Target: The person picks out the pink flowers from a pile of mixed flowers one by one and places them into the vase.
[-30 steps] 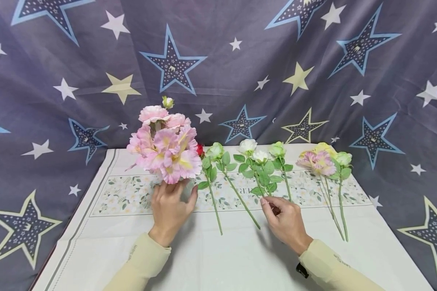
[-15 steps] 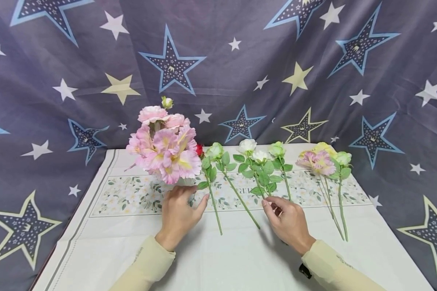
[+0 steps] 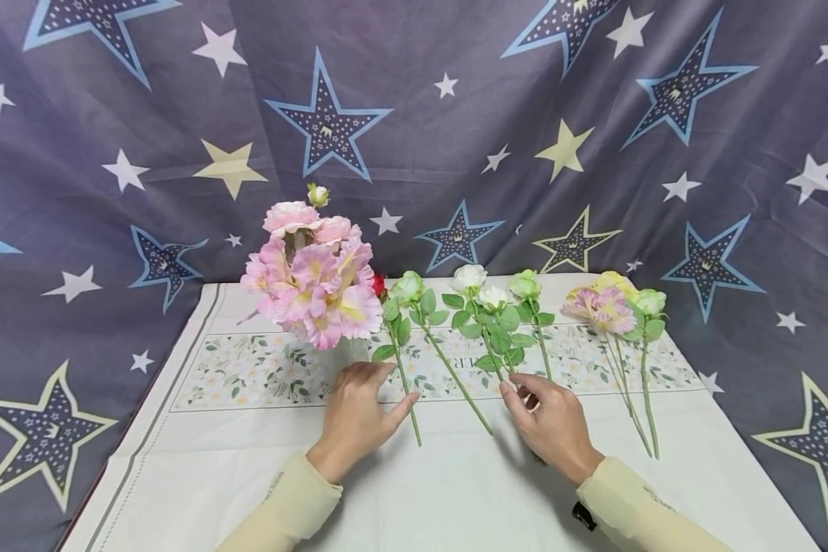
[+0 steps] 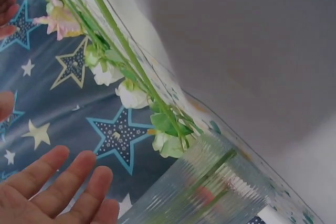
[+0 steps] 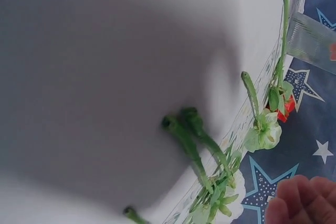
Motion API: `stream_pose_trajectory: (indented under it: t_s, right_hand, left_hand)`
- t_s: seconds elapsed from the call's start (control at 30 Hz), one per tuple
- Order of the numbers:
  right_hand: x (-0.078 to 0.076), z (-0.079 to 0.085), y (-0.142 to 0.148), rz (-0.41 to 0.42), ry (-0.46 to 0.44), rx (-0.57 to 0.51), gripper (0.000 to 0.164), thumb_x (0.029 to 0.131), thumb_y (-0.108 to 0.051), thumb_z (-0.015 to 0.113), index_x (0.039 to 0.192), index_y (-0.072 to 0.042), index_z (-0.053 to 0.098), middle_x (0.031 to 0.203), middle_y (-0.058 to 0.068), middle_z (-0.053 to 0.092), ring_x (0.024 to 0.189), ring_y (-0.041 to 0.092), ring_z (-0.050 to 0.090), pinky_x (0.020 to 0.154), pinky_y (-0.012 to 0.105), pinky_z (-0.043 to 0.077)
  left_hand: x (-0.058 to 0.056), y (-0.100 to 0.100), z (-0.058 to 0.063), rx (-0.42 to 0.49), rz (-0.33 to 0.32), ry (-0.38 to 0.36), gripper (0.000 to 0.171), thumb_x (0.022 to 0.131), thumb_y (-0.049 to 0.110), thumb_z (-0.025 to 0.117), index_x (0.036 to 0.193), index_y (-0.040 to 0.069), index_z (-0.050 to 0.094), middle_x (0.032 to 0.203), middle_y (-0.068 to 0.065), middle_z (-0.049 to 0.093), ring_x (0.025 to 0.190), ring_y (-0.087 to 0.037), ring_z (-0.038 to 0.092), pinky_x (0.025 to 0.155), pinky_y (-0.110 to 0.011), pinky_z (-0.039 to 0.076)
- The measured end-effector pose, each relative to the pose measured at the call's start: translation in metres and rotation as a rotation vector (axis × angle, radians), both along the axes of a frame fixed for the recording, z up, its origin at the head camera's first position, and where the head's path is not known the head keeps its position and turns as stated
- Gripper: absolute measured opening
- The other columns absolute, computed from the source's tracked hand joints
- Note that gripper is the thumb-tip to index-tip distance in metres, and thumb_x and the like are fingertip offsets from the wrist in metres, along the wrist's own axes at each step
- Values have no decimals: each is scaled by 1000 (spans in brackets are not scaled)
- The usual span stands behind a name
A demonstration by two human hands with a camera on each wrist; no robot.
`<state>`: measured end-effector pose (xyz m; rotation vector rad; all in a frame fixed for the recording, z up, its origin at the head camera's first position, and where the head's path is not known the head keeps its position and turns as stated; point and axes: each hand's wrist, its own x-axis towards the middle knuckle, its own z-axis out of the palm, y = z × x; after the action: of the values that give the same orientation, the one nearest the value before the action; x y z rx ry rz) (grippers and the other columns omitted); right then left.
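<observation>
My left hand (image 3: pixel 359 406), fingers loosely spread, is beside the stem of a red rose (image 3: pixel 378 286). A clear ribbed vase (image 4: pixel 173 192) stands near those fingers in the left wrist view; in the head view, a bunch of pink flowers (image 3: pixel 317 287) largely hides it. My right hand (image 3: pixel 552 422) has its loosely bent fingertips right at the stems of two white roses (image 3: pixel 471 277). In the right wrist view those stems (image 5: pixel 184 145) show their cut ends, with the fingers (image 5: pixel 299 203) apart from them.
Green roses (image 3: pixel 409 287) lie either side of the white ones. Farther right lie a pink-yellow flower (image 3: pixel 606 307), a yellow flower (image 3: pixel 616 280) and another green rose (image 3: pixel 652 300). All rest on a white tablecloth (image 3: pixel 421 498) before a star-patterned curtain (image 3: pixel 414 138).
My left hand has moved away from under the pink flowers, rightward and toward me, to the red rose's stem. My right hand has shifted slightly right and down.
</observation>
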<state>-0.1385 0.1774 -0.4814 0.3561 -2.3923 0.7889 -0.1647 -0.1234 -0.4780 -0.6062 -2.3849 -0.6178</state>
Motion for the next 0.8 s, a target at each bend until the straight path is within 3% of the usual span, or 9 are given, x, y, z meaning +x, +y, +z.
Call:
stream_pose_trajectory:
  t_s: [0.4, 0.8]
  right_hand:
    - [0, 1, 10, -33, -78, 44, 25, 94, -30, 74, 106, -9, 78, 77, -3, 67, 65, 12, 63, 56, 30, 51]
    - [-2, 3, 25, -82, -157, 91, 33, 92, -33, 77, 111, -6, 77, 86, 10, 71, 71, 22, 66, 57, 39, 53]
  left_hand:
    - [2, 1, -9, -53, -40, -78, 64, 80, 51, 84, 119, 3, 69, 115, -14, 73, 111, -36, 65, 107, -53, 45]
    - [4, -2, -12, -84, -31, -95, 69, 80, 53, 82, 123, 2, 68, 121, -16, 70, 116, -37, 62, 111, -55, 40]
